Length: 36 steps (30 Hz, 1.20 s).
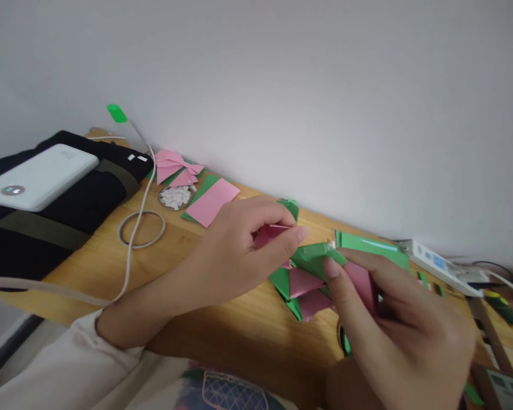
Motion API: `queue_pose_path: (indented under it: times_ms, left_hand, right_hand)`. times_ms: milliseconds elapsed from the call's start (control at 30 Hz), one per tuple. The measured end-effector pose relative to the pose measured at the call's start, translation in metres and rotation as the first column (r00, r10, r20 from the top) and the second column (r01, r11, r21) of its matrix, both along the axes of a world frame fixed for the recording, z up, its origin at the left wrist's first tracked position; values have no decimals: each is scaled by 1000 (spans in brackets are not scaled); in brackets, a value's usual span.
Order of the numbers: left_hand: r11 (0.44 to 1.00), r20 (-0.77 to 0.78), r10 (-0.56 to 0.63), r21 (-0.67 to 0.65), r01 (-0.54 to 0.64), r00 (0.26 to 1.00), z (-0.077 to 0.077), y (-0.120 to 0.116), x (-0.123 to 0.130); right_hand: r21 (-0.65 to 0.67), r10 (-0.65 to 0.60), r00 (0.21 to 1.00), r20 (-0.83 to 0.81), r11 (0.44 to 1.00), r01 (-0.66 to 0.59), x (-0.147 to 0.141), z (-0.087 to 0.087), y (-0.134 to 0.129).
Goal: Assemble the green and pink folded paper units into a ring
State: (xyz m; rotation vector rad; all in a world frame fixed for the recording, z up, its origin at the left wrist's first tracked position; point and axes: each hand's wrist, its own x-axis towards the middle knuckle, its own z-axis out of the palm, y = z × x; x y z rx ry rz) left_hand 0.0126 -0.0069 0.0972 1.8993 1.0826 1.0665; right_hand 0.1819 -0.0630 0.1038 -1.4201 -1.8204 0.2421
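Note:
A folded pink and green paper piece (310, 282) is between my two hands above the wooden table. My left hand (256, 245) pinches a pink part at its upper left, thumb and index finger together. My right hand (393, 319) grips the green upper edge between thumb and index finger, with a pink part running behind the thumb. Green and pink folds hang below and between the hands. My fingers hide parts of the paper, so its full shape cannot be told.
Pink and green paper sheets (214, 202), a dish of small white pieces (176, 197) and a metal ring (141, 229) lie at left. A white power bank (40, 176) rests on a black bag (111, 196). A power strip (444, 267) is at right.

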Motion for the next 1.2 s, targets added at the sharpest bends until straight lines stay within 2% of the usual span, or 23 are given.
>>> queue_pose_path:
  times_ms: [367, 500, 633, 800, 1200]
  left_hand:
    - [1000, -5, 15, -9, -15, 1000, 0, -1, 0]
    - [999, -17, 34, -13, -35, 999, 0, -2, 2]
    - [999, -24, 49, -14, -49, 999, 1, -2, 2]
    - [998, -25, 62, 20, -61, 998, 1, -4, 2]
    - [995, -47, 66, 77, -63, 997, 2, -4, 4]
  right_hand:
    - [-2, 31, 999, -18, 1000, -31, -1, 1, 0]
    - [-20, -62, 998, -28, 998, 62, -5, 0, -1]
    - [1, -37, 999, -19, 999, 37, -9, 0, -2]
    - [-38, -150, 988, -46, 988, 148, -14, 2, -6]
    - [-29, -64, 998, -23, 998, 63, -12, -1, -2]
